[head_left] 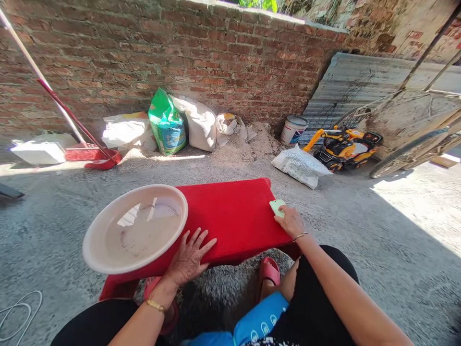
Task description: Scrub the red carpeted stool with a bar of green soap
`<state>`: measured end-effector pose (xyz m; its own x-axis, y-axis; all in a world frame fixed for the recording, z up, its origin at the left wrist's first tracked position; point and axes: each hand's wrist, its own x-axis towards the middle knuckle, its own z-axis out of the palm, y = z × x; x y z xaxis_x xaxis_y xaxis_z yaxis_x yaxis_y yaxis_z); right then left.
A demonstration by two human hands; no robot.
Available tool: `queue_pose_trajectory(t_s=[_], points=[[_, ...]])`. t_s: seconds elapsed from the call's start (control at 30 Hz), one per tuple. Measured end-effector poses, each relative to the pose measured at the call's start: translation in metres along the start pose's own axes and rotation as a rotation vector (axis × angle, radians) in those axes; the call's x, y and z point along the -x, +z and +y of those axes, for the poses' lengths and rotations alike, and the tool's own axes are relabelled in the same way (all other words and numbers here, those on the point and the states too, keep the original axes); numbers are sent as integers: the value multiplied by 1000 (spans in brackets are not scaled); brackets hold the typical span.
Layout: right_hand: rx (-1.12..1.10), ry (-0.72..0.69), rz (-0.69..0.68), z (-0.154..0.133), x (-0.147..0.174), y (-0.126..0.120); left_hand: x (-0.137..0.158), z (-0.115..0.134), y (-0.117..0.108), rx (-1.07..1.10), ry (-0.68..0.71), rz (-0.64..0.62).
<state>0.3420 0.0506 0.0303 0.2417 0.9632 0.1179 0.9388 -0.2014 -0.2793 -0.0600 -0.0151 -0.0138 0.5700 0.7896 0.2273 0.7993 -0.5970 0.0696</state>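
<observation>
A red cloth (230, 211) covers a low table in front of me. On its left part stands a wide, pale plastic basin (94, 235) with clear water in it. My left hand (190, 252) lies flat on the cloth's near edge, just right of the basin, fingers spread and holding nothing. At the right end of the cloth, my right hand (290, 221) is closed on a pale green, flat piece with rounded corners (276, 206). Its kind is not clear, and the fingers hide part of it.
Along the brick wall stand a green sack (167, 125), a white sack (200, 126) and a paint bucket (293, 129). A white bag (300, 165) lies near a yellow toy excavator (345, 146). A broom and red dustpan (104, 160) are at left. A cable (27, 307) lies lower left.
</observation>
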Motion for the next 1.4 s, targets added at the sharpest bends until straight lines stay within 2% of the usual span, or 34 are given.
queue_pose_trajectory(t_s=[0.1, 0.17, 0.27, 0.4, 0.5, 0.57, 0.63, 0.77, 0.87, 1.0, 1.13, 1.4], points=[[-51, 204, 136, 51, -7, -11, 0, 0, -2, -17, -1, 2], [-139, 215, 205, 58, -2, -9, 0, 1, -3, -39, 1, 1], [-269, -13, 200, 30, 19, 5, -1, 3, -6, -77, 5, 6], [-272, -352, 34, -28, 52, 18, -3, 5, -10, -126, 6, 3], [-217, -441, -41, -38, 58, 16, -4, 6, -12, -143, 7, 0], [-199, -343, -74, -20, 52, 9, -3, 6, -12, -144, 12, -1], [-172, -181, -72, 11, 43, 1, -3, 6, -11, -142, 14, -2], [-105, 93, 39, 69, 29, -14, -3, 7, -10, -138, -23, -21], [-191, 157, 83, 82, 20, -16, -2, 11, -12, -122, -60, -61], [-315, 10, 109, 60, 10, -7, 0, 15, -13, -79, -96, -104], [-356, -136, 58, 32, 9, 5, 2, 15, -12, -70, -112, -139], [-335, -195, 19, -2, 14, 20, 2, 18, -8, 0, -108, -174]])
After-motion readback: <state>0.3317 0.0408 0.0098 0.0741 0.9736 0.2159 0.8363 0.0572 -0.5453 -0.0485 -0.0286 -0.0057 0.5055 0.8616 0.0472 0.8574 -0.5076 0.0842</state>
